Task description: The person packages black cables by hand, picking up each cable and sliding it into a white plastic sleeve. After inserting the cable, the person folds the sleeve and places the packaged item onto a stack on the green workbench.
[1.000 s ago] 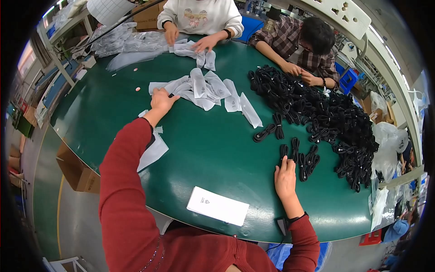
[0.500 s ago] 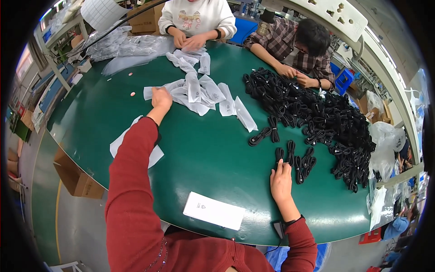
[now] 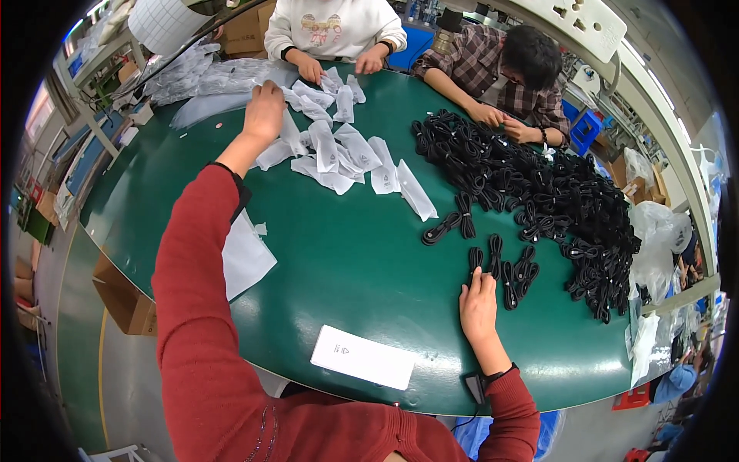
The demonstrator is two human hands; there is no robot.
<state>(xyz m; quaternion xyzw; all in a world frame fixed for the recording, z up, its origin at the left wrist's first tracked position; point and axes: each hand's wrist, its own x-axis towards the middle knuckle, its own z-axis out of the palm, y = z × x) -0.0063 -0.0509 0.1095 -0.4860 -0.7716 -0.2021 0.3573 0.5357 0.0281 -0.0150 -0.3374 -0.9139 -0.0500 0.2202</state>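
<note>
My left hand [image 3: 264, 115] is raised at the left end of a loose pile of white pouches [image 3: 339, 181]. Its fingers are curled, and a white pouch [image 3: 292, 137] hangs against it; the exact grip is partly hidden. My right hand [image 3: 479, 304] lies on the green table with fingers stretched forward and thumb apart. Its fingertips rest on the near end of a coiled black cable [image 3: 476, 256]. Beside that lie more tied cables [image 3: 526, 268]. Flat white pouches [image 3: 245, 258] lie partly under my left forearm, and a white stack with small print [image 3: 363, 357] lies in front of me.
A big heap of black cables [image 3: 531, 185] covers the table's right side. Across the table, one person in a white top [image 3: 335, 31] handles pouches; another in a checked shirt [image 3: 473, 65] works by the cables. A power strip [image 3: 577, 23] hangs upper right. Cardboard box [image 3: 123, 296] stands below left.
My left hand has moved away from me and up, off the pile's left end. The far person's hands have separated over the pouches. My right hand has stayed at the cable.
</note>
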